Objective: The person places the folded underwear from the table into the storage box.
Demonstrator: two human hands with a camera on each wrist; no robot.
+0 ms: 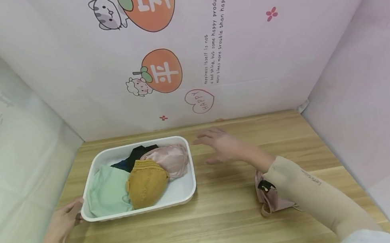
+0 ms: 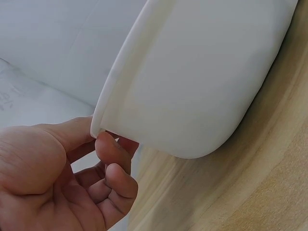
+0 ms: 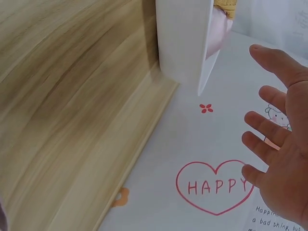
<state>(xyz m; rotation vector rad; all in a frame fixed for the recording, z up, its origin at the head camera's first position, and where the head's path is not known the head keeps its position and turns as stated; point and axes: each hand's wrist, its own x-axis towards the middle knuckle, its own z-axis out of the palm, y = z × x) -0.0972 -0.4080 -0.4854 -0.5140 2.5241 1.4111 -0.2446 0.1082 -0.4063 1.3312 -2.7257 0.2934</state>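
Observation:
A white plastic basin (image 1: 187,196) stands on the left of the table with folded clothes in it. Inside lie a mint-green garment (image 1: 109,191), a mustard cup-shaped garment like a folded bra (image 1: 148,185), a shiny pale pink one (image 1: 172,160) and a dark one (image 1: 137,154). At the basin's near left corner, my left hand (image 1: 63,220) pinches the rim (image 2: 103,108) between thumb and curled fingers. My right hand (image 1: 223,146) hovers apart from the basin's right side, fingers spread and holding nothing, as the right wrist view (image 3: 288,139) also shows.
A dusty pink garment with a strap (image 1: 270,201) lies on the wooden table (image 1: 221,226), partly hidden under my right forearm. Pale sheets enclose the left, right and back; the back wall (image 1: 247,71) bears printed cartoons and lettering.

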